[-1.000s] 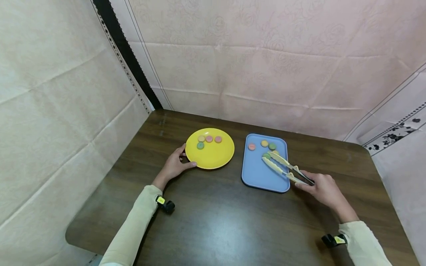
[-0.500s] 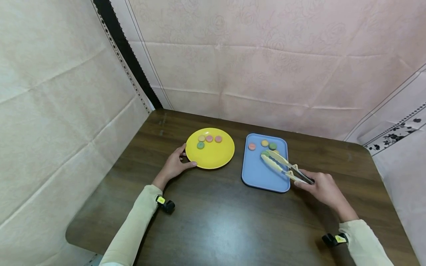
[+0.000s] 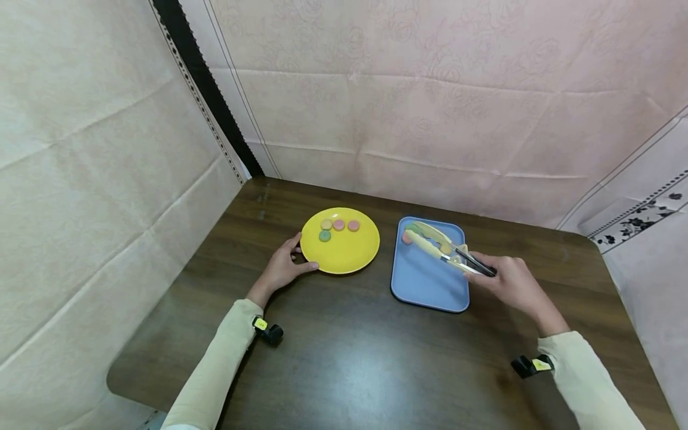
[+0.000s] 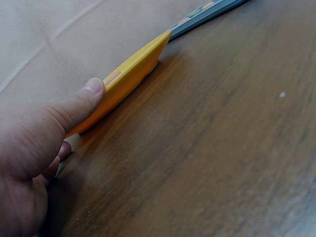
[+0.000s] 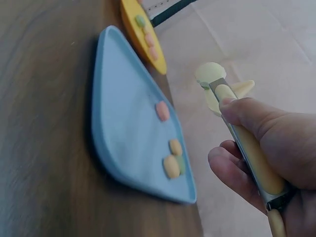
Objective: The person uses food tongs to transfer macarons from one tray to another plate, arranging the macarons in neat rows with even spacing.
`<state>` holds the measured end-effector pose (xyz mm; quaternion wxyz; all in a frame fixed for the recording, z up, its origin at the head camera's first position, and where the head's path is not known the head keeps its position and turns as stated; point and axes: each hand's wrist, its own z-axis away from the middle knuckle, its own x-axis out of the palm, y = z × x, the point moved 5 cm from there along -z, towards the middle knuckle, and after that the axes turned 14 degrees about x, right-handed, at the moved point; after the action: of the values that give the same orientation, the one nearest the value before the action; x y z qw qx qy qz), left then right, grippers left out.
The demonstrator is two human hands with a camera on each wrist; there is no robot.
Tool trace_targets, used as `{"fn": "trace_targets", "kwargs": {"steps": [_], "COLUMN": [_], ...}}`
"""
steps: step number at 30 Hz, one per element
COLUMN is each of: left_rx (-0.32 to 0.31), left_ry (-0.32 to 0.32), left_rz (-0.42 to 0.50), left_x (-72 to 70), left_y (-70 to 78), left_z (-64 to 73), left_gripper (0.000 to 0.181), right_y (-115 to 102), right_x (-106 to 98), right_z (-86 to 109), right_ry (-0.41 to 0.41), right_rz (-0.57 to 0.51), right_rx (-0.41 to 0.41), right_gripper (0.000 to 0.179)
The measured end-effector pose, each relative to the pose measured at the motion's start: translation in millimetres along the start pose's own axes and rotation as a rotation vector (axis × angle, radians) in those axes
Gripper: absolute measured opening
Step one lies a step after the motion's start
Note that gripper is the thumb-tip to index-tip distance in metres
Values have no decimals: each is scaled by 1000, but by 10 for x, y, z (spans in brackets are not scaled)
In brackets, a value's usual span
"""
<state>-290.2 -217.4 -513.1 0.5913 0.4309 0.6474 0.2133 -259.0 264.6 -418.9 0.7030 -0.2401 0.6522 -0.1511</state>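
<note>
My left hand (image 3: 283,266) holds the near left rim of a yellow plate (image 3: 349,254), thumb on top. On that plate sit a yellow macaron (image 3: 326,225), two pink macarons (image 3: 353,226) and a green macaron (image 3: 325,236). With my right hand (image 3: 513,286) I grip cream-tipped tongs (image 3: 424,245), raised above the blue tray (image 3: 424,289). Another green macaron (image 3: 412,229) is pinched between the tong tips, mostly hidden by them in the right wrist view. Lying on the tray are a pink macaron (image 5: 162,111), two yellow macarons (image 5: 172,167) and a green macaron (image 5: 180,165).
A dark wooden table (image 3: 333,358) bears the plate and, to its right, the tray. Pale patterned cloth (image 3: 408,107) hangs behind the far table edge and along the left side.
The tongs closed on a green macaron on the tray, then rose with it toward the far left of the tray. My left hand and the plate have stayed in place.
</note>
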Motion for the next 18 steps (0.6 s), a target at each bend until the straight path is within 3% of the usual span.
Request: {"fn": "trace_targets", "kwargs": {"steps": [18], "left_rx": [26], "left_ry": [11], "left_rz": [-11], "left_x": [-7], "left_y": [27], "left_z": [14], "left_gripper": [104], "right_y": [-527], "right_x": [192], "right_z": [-298], "right_ry": [-39], "right_rz": [19], "right_rx": [-98], "right_gripper": [61]}}
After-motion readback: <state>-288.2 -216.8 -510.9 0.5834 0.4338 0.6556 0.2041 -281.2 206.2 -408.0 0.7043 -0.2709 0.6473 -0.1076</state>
